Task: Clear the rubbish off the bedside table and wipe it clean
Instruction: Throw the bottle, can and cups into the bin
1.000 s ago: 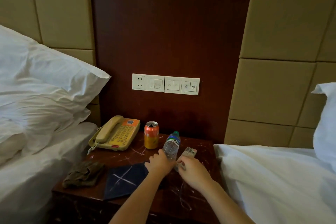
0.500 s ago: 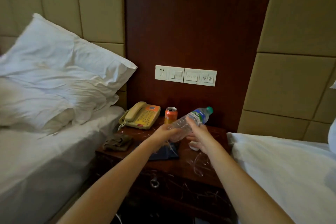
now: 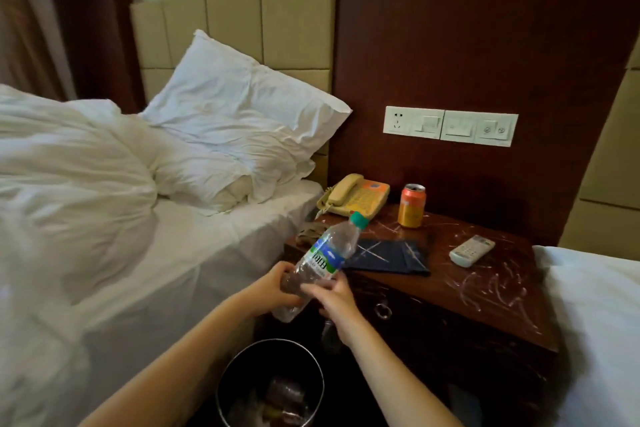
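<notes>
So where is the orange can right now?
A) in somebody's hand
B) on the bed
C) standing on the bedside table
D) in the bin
C: the orange can stands upright on the bedside table beside the yellow phone, while the left hand and right hand hold the water bottle.

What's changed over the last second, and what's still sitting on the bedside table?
The water bottle, standing on the bedside table a second ago and gripped by the left hand, has been lifted off and carried past its front edge, tilted, towards the bin. The right hand has joined, so both hold its lower end. The orange can, phone, remote and blue cloth remain on the table.
</notes>
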